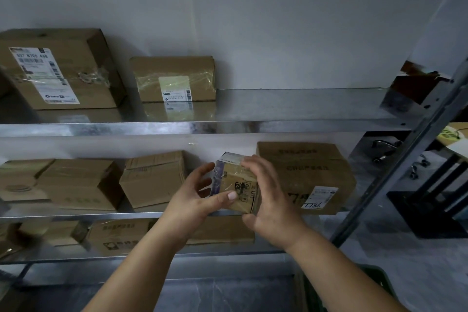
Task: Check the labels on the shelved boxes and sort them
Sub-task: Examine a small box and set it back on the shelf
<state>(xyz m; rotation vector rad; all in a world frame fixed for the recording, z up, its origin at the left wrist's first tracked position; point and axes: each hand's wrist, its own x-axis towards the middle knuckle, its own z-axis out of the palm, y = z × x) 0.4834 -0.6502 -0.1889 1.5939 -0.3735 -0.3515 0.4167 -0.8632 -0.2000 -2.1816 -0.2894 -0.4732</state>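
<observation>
I hold a small taped cardboard box (234, 181) in front of the middle shelf (101, 215). My right hand (268, 200) grips its right side, fingers curled over the top edge and thumb underneath. My left hand (195, 197) holds its left side, thumb pressed on the front face, fingers spread behind. Just right of it sits a larger box (311, 170) with a white label marked in handwriting. On the top shelf (278, 126) stand a big labelled box (55, 68) and a smaller labelled box (174, 78).
More cardboard boxes (152, 177) line the middle shelf's left side, and others lie on the shelf below (121, 235). A slanted metal upright (415, 144) bounds the rack at right. A green crate (374, 278) sits at bottom right. The top shelf's right half holds nothing.
</observation>
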